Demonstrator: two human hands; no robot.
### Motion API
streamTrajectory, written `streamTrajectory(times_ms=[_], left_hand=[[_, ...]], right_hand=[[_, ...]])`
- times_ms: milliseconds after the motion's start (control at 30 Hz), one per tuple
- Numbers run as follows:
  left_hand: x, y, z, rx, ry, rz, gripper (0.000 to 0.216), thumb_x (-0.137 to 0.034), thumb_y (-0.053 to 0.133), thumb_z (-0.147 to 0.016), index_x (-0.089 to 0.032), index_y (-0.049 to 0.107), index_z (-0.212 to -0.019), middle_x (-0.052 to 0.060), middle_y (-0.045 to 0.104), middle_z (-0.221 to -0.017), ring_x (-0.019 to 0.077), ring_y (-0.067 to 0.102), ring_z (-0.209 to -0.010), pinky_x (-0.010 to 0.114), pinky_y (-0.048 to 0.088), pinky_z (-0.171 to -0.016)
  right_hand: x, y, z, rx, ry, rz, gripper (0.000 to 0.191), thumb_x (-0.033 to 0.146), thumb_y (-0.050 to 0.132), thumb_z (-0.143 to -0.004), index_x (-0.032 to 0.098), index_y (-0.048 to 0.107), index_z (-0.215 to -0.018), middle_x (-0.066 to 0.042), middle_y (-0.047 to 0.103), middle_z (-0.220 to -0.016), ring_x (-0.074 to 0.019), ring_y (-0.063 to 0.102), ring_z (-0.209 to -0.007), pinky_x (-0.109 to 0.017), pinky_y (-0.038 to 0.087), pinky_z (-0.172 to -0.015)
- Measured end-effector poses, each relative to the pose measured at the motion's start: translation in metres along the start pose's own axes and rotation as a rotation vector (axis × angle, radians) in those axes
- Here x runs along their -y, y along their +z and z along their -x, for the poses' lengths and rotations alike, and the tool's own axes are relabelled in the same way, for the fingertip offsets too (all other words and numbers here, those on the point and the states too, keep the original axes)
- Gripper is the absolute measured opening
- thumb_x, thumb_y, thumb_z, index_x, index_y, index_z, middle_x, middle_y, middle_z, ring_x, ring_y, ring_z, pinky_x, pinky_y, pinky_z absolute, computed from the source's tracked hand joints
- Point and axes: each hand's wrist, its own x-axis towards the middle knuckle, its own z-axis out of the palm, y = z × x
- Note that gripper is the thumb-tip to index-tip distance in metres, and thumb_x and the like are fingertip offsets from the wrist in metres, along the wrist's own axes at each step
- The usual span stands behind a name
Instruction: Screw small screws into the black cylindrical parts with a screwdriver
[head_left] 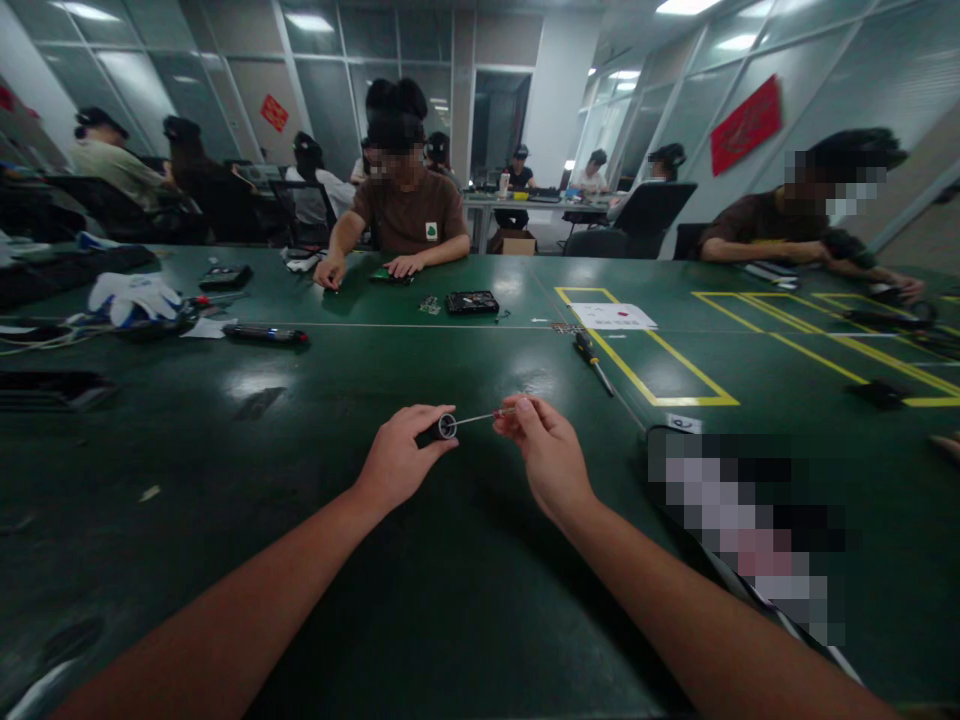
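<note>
In the head view my left hand (397,455) is closed around a short black cylinder (429,435). The cylinder's round open end, with a silvery rim, faces right. A thin metal rod (477,418) with a reddish part near its right end is pinched between the fingertips of my right hand (547,445). Its left tip meets the cylinder's opening; how far inside it goes, I cannot tell. Both hands are above the green table (450,620). Beyond my right hand lies a screwdriver (592,362) with a yellow and black handle.
A dark pouch (660,470), mostly blurred out, lies right of my right arm. White gloves (133,298) and a dark pen-shaped tool (264,334) are at left. Across the table, a person (411,210) handles small parts near a black case (471,301). Yellow tape (694,402) marks the right side.
</note>
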Motion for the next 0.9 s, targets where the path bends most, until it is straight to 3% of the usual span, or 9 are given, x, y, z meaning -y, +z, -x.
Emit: streamTrajectory(times_ms=[233, 433, 767, 900], left_hand=[[0.002, 0.001, -0.002, -0.003, 0.032, -0.086, 0.04, -0.022, 0.075, -0.087, -0.027, 0.07, -0.127, 0.005, 0.072, -0.123, 0.0256, 0.063, -0.116, 0.047, 0.047, -0.103], [-0.006, -0.001, -0.002, 0.012, 0.009, -0.091, 0.04, -0.022, 0.076, -0.087, -0.025, 0.07, -0.126, 0.005, 0.073, -0.121, 0.0253, 0.064, -0.111, 0.047, 0.046, -0.102], [-0.004, 0.0, -0.001, 0.008, -0.002, -0.094, 0.041, -0.024, 0.078, -0.086, -0.025, 0.07, -0.127, 0.004, 0.074, -0.122, 0.0248, 0.064, -0.111, 0.046, 0.046, -0.102], [-0.002, 0.0, -0.001, -0.001, -0.003, -0.09, 0.041, -0.022, 0.079, -0.085, -0.025, 0.071, -0.126, 0.004, 0.074, -0.12, 0.0246, 0.065, -0.11, 0.045, 0.047, -0.101]], right_hand=[[-0.005, -0.009, -0.011, -0.004, 0.321, -0.275, 0.029, 0.047, 0.068, -0.089, 0.021, 0.065, -0.078, 0.001, 0.057, -0.061, -0.0162, 0.056, -0.056, -0.044, 0.059, -0.077], [-0.006, -0.007, -0.01, -0.079, 0.09, -0.161, 0.026, 0.048, 0.072, -0.087, 0.022, 0.068, -0.09, 0.0, 0.068, -0.078, -0.0154, 0.063, -0.069, -0.036, 0.057, -0.077], [-0.004, -0.005, -0.004, -0.037, -0.074, 0.132, 0.028, 0.049, 0.062, -0.095, 0.022, 0.068, -0.096, -0.002, 0.07, -0.085, -0.0175, 0.066, -0.076, -0.035, 0.053, -0.076], [0.005, -0.004, 0.0, 0.069, -0.114, 0.179, 0.023, 0.046, 0.063, -0.095, 0.024, 0.067, -0.1, 0.001, 0.066, -0.075, -0.0158, 0.061, -0.067, -0.031, 0.049, -0.066]])
